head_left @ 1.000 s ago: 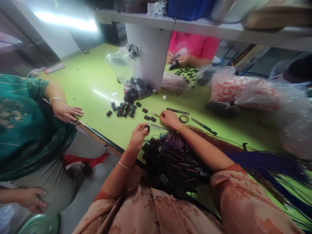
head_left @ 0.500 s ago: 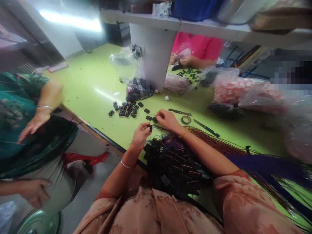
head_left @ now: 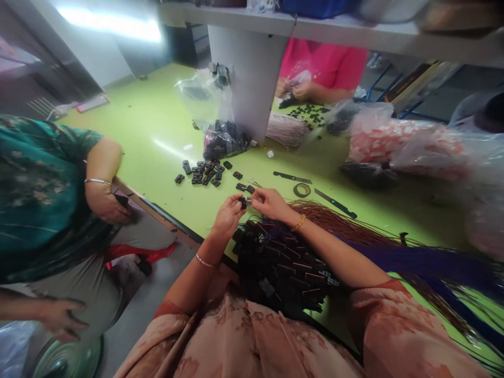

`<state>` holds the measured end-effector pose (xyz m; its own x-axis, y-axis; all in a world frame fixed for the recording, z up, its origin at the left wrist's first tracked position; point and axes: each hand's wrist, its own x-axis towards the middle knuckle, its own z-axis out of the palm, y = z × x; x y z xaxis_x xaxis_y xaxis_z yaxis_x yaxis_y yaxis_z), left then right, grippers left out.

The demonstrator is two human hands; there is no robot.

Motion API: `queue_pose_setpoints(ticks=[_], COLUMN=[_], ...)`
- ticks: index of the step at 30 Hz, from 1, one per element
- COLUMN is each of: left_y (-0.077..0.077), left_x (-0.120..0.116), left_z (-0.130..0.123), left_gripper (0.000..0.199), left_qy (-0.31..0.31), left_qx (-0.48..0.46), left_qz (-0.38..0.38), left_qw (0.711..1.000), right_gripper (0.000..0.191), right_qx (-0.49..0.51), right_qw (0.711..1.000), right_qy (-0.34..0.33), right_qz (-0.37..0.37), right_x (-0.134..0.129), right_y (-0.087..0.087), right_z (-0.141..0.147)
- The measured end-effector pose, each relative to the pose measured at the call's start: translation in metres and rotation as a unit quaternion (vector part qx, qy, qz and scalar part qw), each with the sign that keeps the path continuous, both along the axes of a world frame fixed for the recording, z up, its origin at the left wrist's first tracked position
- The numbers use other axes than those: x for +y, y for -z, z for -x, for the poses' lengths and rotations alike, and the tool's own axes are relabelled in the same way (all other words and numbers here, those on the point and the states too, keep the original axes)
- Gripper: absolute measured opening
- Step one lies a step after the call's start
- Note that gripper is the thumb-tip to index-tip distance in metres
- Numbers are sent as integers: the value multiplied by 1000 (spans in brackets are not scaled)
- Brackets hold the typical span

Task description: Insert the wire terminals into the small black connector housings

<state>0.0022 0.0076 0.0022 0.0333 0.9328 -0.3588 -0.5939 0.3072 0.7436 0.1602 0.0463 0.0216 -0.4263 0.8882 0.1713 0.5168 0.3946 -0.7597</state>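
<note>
Between the fingertips of my left hand (head_left: 228, 217) is a small black connector housing (head_left: 243, 203), held above the front of the green table. My right hand (head_left: 272, 203) pinches the thin metal-ended wires (head_left: 248, 200) right at the housing; how far they sit inside it is too small to tell. Just beyond my fingers lie loose black connectors (head_left: 241, 186) with red parts, and a pile of similar connectors (head_left: 205, 171) is farther left. Under my forearms spreads a heap of black connectors with wires (head_left: 283, 270).
Two black-handled blades (head_left: 291, 177) (head_left: 336, 203) flank a tape roll (head_left: 302, 190). Brown wires (head_left: 334, 220) and blue wires (head_left: 401, 260) run off to the right. Plastic bags (head_left: 226, 139) stand by the white partition (head_left: 246, 79). Co-workers sit at left (head_left: 43, 194) and opposite (head_left: 326, 68).
My right hand has shifted slightly to the wires' ends at the connector in my left hand. The left co-worker's arm has moved right, toward the table edge.
</note>
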Motion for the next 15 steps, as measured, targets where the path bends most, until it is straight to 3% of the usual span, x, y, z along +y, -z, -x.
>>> queue_pose_setpoints(ticks=[15], left_y=[3], left_x=[-1], left_z=[0], left_gripper=[22], left_qy=[7], left_qx=[24], left_qz=[-19], left_qw=[1000], right_gripper=[5], right_qx=[-62], right_qw=[997], right_qy=[15], right_qz=[-54], right_x=[-2], right_y=[-2], right_z=[3])
